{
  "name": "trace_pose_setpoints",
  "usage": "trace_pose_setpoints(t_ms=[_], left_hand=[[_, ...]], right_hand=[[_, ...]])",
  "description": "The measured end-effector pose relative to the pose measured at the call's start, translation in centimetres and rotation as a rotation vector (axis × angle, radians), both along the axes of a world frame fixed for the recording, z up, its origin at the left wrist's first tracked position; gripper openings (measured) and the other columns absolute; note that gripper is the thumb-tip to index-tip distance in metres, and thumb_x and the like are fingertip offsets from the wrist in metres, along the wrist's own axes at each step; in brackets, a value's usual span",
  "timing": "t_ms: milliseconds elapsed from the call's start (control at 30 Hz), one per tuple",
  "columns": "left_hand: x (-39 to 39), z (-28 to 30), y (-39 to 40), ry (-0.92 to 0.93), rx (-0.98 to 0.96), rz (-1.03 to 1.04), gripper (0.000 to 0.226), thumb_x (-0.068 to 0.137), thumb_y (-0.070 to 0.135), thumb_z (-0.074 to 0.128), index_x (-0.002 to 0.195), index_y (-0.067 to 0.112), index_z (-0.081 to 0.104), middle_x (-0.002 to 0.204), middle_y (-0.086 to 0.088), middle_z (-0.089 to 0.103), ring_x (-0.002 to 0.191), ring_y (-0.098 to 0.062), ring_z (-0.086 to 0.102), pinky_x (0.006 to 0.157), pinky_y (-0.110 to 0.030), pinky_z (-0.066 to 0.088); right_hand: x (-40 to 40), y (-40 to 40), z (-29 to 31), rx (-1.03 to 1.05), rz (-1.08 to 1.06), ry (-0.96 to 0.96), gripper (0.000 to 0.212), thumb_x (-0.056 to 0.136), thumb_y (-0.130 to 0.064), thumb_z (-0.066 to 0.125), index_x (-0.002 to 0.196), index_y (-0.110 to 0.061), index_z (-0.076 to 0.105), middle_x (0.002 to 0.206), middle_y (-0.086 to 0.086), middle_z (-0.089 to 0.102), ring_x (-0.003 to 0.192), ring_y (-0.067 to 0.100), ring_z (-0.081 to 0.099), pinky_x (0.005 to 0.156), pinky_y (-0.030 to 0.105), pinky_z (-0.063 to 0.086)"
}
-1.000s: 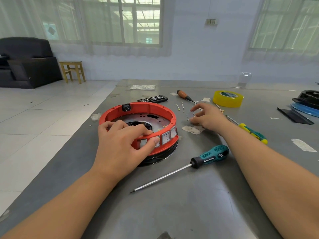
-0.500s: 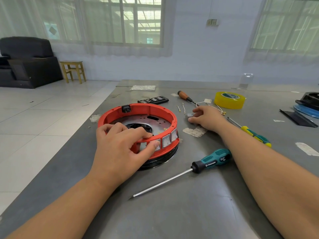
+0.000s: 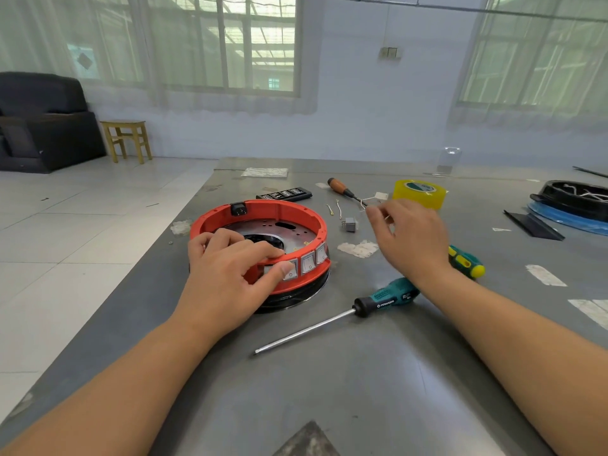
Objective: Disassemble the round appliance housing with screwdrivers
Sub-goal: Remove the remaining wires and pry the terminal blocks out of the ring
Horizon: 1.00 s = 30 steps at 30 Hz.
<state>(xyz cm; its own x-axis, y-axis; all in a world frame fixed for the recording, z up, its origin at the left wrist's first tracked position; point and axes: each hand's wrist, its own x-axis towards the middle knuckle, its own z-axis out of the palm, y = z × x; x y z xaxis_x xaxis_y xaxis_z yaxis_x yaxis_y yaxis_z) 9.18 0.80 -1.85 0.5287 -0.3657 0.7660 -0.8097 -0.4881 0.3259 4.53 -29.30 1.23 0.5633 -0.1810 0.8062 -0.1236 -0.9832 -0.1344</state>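
Observation:
The round appliance housing (image 3: 263,208), an orange ring with a metal plate inside and a black base, sits on the grey table. My left hand (image 3: 227,274) grips its near rim, fingers over the top edge and thumb against a rocker switch. My right hand (image 3: 411,238) hovers blurred above the table to the right of the housing, fingers relaxed, holding nothing that I can see. A small grey part (image 3: 350,224) lies on the table just left of it. A teal-handled screwdriver (image 3: 385,299) lies below my right wrist. A green-and-yellow screwdriver (image 3: 467,261) is partly hidden behind that wrist.
An orange-handled screwdriver (image 3: 340,187), a yellow tape roll (image 3: 419,194) and a black bit case (image 3: 284,194) lie beyond the housing. A black round part on a blue disc (image 3: 575,199) and a black strip (image 3: 533,225) are at the right. The table's left edge runs close to the housing.
My right hand has let go of the small grey part and lifted off the table, moving right and back. My left hand keeps its hold on the housing rim.

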Motion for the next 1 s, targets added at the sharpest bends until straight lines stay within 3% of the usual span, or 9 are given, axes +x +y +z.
trace_pose_setpoints(t_ms=[100,200,333,467,600,667,833,1000], left_hand=[[-0.1,-0.1,0.5,0.014,-0.02,0.007,0.04,0.089,0.063,0.055,0.103,0.035,0.08,0.088,0.038,0.046,0.103,0.0,0.034,0.1,-0.043,0.023],[-0.3,-0.2,0.9,0.041,-0.023,0.021,0.045,0.089,0.065,0.051,0.106,0.035,0.08,0.089,0.038,0.05,0.107,0.0,0.031,0.1,-0.039,0.021],[-0.7,-0.1,0.9,0.076,-0.023,0.036,0.043,0.089,0.066,0.053,0.108,0.038,0.078,0.089,0.036,0.053,0.108,-0.003,0.034,0.1,-0.033,0.017],[-0.6,0.0,1.1,0.104,0.001,0.054,0.033,0.091,0.06,0.057,0.11,0.041,0.077,0.089,0.033,0.058,0.111,-0.009,0.044,0.104,-0.036,0.019],[-0.5,0.1,1.2,0.123,0.015,0.054,0.033,0.092,0.061,0.056,0.111,0.043,0.076,0.093,0.034,0.06,0.114,-0.01,0.048,0.106,-0.037,0.021],[-0.5,0.2,1.3,0.13,0.014,0.056,0.034,0.092,0.061,0.055,0.112,0.043,0.076,0.093,0.031,0.062,0.114,-0.011,0.048,0.106,-0.038,0.022],[-0.4,0.2,1.5,0.155,0.019,0.048,0.036,0.092,0.06,0.055,0.113,0.041,0.077,0.095,0.028,0.063,0.115,-0.011,0.047,0.109,-0.039,0.022],[-0.3,0.2,1.7,0.179,-0.006,0.046,0.032,0.092,0.055,0.056,0.111,0.04,0.077,0.1,0.036,0.056,0.112,0.001,0.038,0.109,-0.039,0.023]], right_hand=[[-3.9,0.9,-0.6,-0.057,0.118,-0.065,0.04,0.106,-0.043,0.042,0.09,-0.019,0.07,0.086,-0.002,0.068,0.081,0.023,0.06,0.075,0.041,0.044],[-6.8,1.4,-1.3,-0.114,0.161,-0.039,0.042,0.107,-0.041,0.039,0.092,-0.021,0.071,0.089,-0.005,0.069,0.086,0.022,0.063,0.078,0.041,0.043],[-8.0,2.5,-1.5,-0.145,0.283,0.072,0.045,0.106,-0.043,0.039,0.091,-0.017,0.073,0.086,-0.002,0.069,0.08,0.024,0.064,0.069,0.037,0.046],[-8.5,3.0,-0.9,-0.323,0.404,0.205,0.051,0.104,-0.053,0.038,0.091,-0.018,0.074,0.088,-0.001,0.069,0.076,0.023,0.065,0.063,0.034,0.049],[-9.1,3.4,-0.9,-0.467,0.542,0.389,0.06,0.089,-0.074,0.047,0.094,-0.021,0.074,0.086,-0.002,0.068,0.07,0.023,0.064,0.06,0.032,0.05],[-9.2,3.8,-1.0,-0.492,0.547,0.501,0.063,0.088,-0.079,0.043,0.099,-0.024,0.072,0.091,-0.003,0.065,0.074,0.023,0.063,0.06,0.034,0.05],[-9.0,4.5,-1.4,-0.6,0.488,0.47,0.048,0.106,-0.056,0.031,0.098,-0.026,0.068,0.093,-0.001,0.061,0.077,0.022,0.062,0.061,0.035,0.052],[-8.9,4.2,-1.6,-0.405,0.338,0.509,0.058,0.105,-0.06,0.014,0.113,-0.029,0.063,0.104,-0.002,0.057,0.077,0.025,0.059,0.058,0.038,0.052]])
